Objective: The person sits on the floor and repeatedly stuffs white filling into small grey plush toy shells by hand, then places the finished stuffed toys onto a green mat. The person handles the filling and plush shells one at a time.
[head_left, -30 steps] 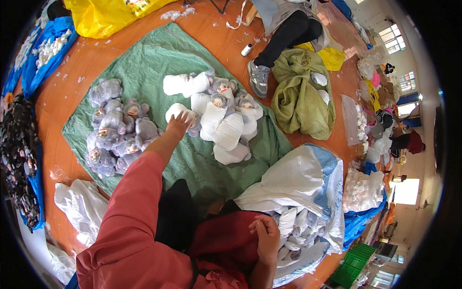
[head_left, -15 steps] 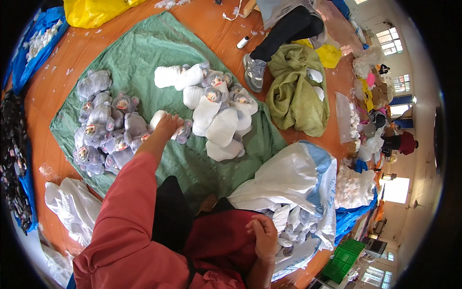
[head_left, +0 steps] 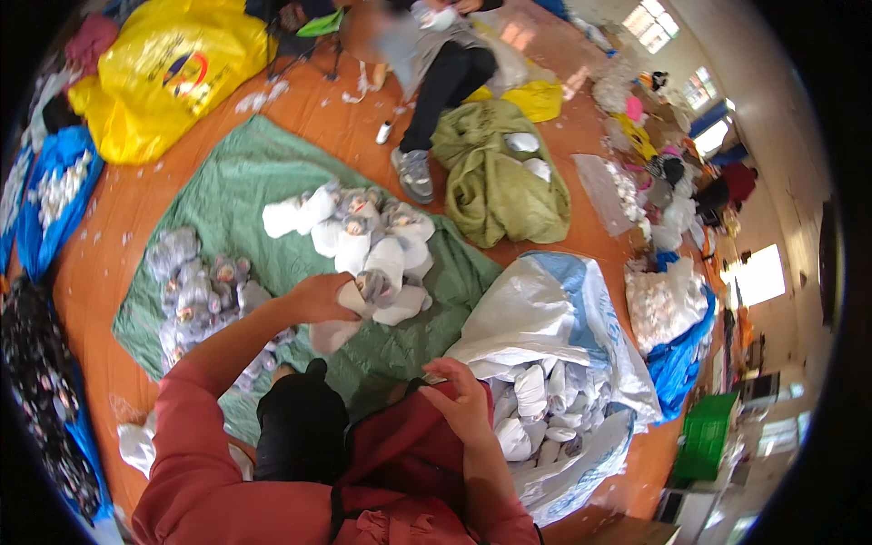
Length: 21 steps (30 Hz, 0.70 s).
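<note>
My left hand is closed around the white-covered end of a grey plush doll, its fuzzy head pointing right. It is held in front of a pile of similar white-wrapped plush dolls on a green sheet. To the left on the same sheet lies a heap of grey plush dolls without white wrapping. Over my dark red apron, near the mouth of a white sack, my right hand has its fingers apart and holds nothing.
White-wrapped pieces fill the sack's mouth at right. Beyond the sheet are an olive sack, another person's shoe and a thread spool. A yellow bag lies far left, and a green crate stands at right.
My left hand has brought the doll nearer and to the right, away from the grey heap. My right hand has risen from my lap, fingers spreading. The view has shifted.
</note>
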Available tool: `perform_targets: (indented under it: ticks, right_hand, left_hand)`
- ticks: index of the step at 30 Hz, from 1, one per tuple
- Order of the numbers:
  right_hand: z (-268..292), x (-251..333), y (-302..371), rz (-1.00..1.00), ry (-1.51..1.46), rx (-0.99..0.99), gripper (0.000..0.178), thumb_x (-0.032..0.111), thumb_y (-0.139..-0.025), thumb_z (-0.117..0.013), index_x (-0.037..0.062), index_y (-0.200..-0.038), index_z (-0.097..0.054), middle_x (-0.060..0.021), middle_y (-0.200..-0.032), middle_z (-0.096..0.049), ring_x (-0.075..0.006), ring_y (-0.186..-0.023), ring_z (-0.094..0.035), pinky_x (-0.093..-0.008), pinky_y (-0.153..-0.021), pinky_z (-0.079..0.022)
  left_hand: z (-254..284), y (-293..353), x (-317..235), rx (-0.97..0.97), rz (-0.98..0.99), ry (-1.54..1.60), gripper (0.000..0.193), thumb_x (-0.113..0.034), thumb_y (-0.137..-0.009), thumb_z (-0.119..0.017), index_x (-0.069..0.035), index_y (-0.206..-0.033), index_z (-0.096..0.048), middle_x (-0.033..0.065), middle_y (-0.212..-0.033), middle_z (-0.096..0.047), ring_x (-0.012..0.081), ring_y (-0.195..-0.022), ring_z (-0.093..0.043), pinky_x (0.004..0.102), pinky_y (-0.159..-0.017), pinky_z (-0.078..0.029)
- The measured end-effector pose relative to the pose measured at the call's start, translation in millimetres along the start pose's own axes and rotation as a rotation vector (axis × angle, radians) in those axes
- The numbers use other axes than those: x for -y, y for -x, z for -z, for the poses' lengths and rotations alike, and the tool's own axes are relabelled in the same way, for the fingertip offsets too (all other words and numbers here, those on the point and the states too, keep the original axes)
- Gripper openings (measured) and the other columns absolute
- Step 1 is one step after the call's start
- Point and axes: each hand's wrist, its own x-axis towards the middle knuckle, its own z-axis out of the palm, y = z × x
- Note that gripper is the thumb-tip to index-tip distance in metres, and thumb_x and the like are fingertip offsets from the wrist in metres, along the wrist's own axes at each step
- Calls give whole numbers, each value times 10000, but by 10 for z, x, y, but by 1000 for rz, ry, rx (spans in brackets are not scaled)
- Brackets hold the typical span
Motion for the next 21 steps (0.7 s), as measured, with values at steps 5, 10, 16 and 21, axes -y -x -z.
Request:
perform_targets:
  ticks: [5,10,16,21]
  right_hand:
    - [-115,230,-24,336,167,15,833,86,-662,-856,65,-1368,-415,-128,-1409,-447,-252,-1309,-425,-369,-1100,-333]
    - [-340,405,378,151,-102,385,651,119,-662,-862,67,-1199,-498,-84,-1342,-506,-226,-1208,-502,-345,-1018,-410]
    - [-410,436,873,-2,-84,369,596,74,-694,-847,81,-1190,-516,-57,-1179,-564,-175,-1105,-541,-316,-951,-444]
    - [-423,346,1224,-49,-252,332,565,54,-692,-852,83,-1167,-548,-36,-1139,-560,-147,-1071,-535,-289,-924,-441]
  left_hand:
    - [397,726,-1162,452,-10,71,670,-475,-704,-779,-55,-1197,-609,123,-1036,-685,223,-954,-659,343,-835,-505]
    - [19,1434,-1335,701,251,368,656,-426,-795,-742,-1,-1260,-558,105,-1105,-651,172,-963,-632,304,-834,-503]
    - [-531,2000,-1051,521,288,858,474,-359,-928,-614,-44,-1262,-498,75,-1094,-595,144,-947,-595,290,-820,-490]
    - [-869,2364,-1022,417,176,1130,448,-379,-930,-611,-46,-1207,-496,61,-1057,-582,140,-913,-589,285,-798,-495]
